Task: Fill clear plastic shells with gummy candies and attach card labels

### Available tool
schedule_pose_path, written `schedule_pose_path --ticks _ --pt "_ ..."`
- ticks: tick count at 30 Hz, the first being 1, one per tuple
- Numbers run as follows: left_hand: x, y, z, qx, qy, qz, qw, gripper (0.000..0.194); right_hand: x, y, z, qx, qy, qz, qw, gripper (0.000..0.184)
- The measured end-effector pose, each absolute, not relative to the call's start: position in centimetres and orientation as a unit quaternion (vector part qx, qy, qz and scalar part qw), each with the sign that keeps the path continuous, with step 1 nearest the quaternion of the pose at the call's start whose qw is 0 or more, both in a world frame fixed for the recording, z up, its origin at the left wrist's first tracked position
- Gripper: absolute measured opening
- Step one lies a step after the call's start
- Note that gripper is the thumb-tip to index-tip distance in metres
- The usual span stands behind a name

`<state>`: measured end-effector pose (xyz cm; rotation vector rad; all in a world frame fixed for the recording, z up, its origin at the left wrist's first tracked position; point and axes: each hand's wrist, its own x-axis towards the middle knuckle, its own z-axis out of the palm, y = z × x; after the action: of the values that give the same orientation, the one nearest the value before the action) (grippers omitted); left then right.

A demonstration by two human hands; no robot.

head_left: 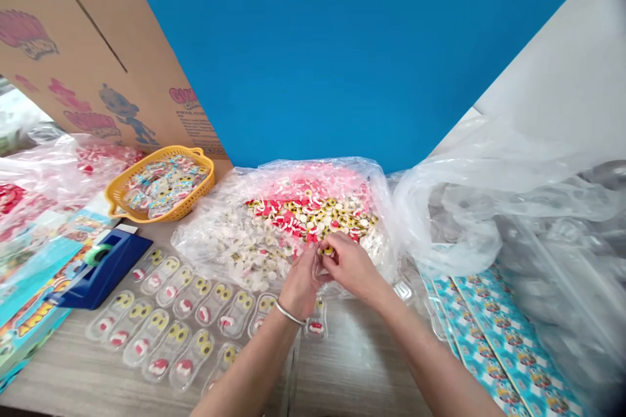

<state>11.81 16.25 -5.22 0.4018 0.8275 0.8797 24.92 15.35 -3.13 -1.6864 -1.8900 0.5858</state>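
My right hand [353, 268] pinches a small yellow candy eye [327, 251] between thumb and fingers. Close beside it, my left hand [300, 283], with a silver bangle at the wrist, is closed around what looks like a clear plastic tray, mostly hidden by the fingers. Both hands are at the near edge of an open clear bag [215, 225] heaped with yellow candy eyes [337, 212] and red-and-white candy teeth [293, 225]. Left of my hands, rows of clear trays [184, 365] lie on the table, each showing two eyes and one set of teeth.
A yellow basket [111, 199] of packed candies stands back left, near a blue tape dispenser [105, 273] and a cardboard box [92, 71]. Printed turquoise sheets [508, 345] and plastic bags [562, 260] lie right. A blue panel [362, 52] rises behind the candy.
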Motion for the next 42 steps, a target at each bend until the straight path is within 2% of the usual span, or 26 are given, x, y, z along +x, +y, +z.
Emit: schedule_pose_path --ticks 4,8,11,14,20,24,27,30,37,42 --pt "12.3 15.6 -5.9 0.163 0.382 0.44 0.796 0.028 24.0 14.5 -3.7 -0.63 -0.693 0.204 0.284 0.022" --pt "12.4 15.6 -6.1 0.156 0.394 0.435 0.794 0.028 23.8 13.8 -5.0 -0.627 -0.672 0.187 0.347 0.026" --pt "12.6 15.5 -6.2 0.184 0.405 0.452 0.773 0.025 23.5 13.1 -5.8 -0.638 -0.651 0.147 0.385 0.019" --pt "12.7 15.4 -6.5 0.215 0.408 0.471 0.752 0.022 23.2 12.3 -6.4 -0.629 -0.666 0.101 0.388 0.013" --pt "12.5 15.7 -7.1 0.221 0.416 0.473 0.745 0.019 22.8 11.0 -7.0 -0.612 -0.72 0.014 0.326 0.021" --pt "12.2 16.1 -6.8 0.21 0.429 0.462 0.747 0.021 24.5 13.3 -6.2 -0.67 -0.66 0.081 0.331 0.02" --pt "11.9 16.3 -6.5 0.196 0.439 0.447 0.755 0.024 26.2 16.3 -5.5 -0.735 -0.625 0.097 0.245 0.017" --pt "11.6 16.3 -6.5 0.178 0.438 0.454 0.755 0.028 26.7 18.8 -5.6 -0.741 -0.64 0.108 0.173 0.016" --pt "11.0 16.7 -6.5 0.149 0.448 0.47 0.746 0.029 26.4 20.3 -6.5 -0.717 -0.664 0.151 0.151 0.022" --pt "10.7 17.0 -6.3 0.144 0.449 0.475 0.743 0.03 28.2 18.6 -6.4 -0.695 -0.682 0.19 0.126 0.019"
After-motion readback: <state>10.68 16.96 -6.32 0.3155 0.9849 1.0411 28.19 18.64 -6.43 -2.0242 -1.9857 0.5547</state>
